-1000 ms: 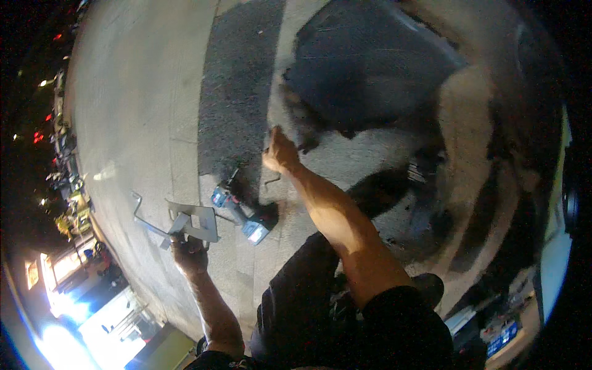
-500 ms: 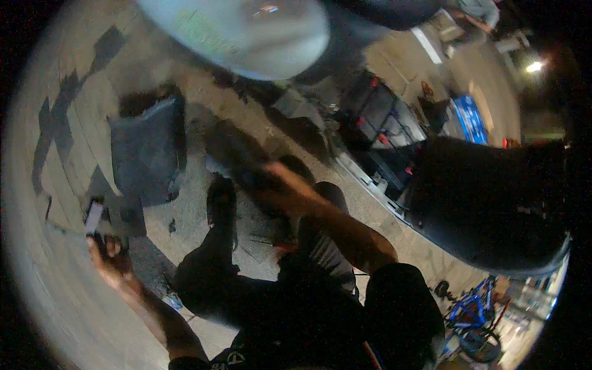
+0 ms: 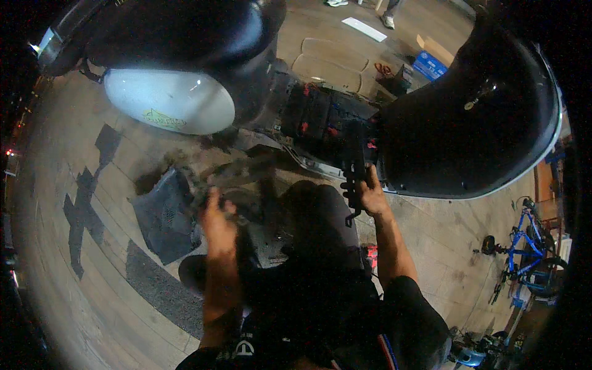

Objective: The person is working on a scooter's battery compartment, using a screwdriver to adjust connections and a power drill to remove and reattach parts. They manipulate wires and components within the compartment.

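Note:
My right hand [image 3: 372,196] is closed on a black slotted bracket [image 3: 350,182] with a hooked lower end, held against the open floorboard of a scooter, where dark batteries [image 3: 333,111] with red fittings are exposed. My left hand [image 3: 219,217] is raised over the ground left of my knees; it is blurred, and I cannot tell if anything dark is between its fingers. Beside it a dark grey panel [image 3: 161,216] lies on the pavement. The scooter's pale side panel [image 3: 163,98] and black front shield [image 3: 456,145] flank the opening.
Another person's legs [image 3: 388,15] stand beyond the scooter, near a white strip [image 3: 364,29], a clear plastic mat [image 3: 327,65] and a blue box [image 3: 430,66]. A blue bicycle [image 3: 521,243] is at the right. A red tool [image 3: 372,254] lies by my right knee.
My view has swung from open pavement to the scooter. My right hand now grips the black bracket at the floorboard. My left hand moved inward; the metal bracket it held is no longer distinguishable.

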The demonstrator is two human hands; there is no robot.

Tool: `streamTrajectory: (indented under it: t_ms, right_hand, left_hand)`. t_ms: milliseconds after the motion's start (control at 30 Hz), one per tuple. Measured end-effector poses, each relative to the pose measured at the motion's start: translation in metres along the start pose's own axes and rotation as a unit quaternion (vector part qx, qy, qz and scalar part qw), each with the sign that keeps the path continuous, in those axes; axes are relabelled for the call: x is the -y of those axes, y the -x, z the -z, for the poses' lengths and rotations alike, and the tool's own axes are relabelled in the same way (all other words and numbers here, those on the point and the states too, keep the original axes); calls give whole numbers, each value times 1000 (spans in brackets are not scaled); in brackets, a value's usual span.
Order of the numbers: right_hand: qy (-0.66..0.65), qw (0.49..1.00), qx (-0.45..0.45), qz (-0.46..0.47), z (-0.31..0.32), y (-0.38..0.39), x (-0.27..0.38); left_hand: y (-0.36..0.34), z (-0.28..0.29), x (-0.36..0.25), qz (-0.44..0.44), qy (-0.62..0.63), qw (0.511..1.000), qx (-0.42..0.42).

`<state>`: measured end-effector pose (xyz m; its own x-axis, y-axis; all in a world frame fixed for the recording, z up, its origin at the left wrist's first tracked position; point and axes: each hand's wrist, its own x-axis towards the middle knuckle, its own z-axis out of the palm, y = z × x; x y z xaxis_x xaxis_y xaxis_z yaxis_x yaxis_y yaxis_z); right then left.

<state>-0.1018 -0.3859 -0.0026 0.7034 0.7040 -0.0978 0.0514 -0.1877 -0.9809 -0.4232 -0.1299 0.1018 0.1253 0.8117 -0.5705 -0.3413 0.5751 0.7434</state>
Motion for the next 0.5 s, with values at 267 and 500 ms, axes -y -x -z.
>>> streamTrajectory:
  t_ms: [267,500]
  right_hand:
    - [-226,965,-51,-124,-14,3,75]
    - [-345,928,-111,-82,18,-14,79]
  left_hand:
    - [4,-23,72,-32,-63,994,86]
    - [3,-61,50,-58,-112,987,96]
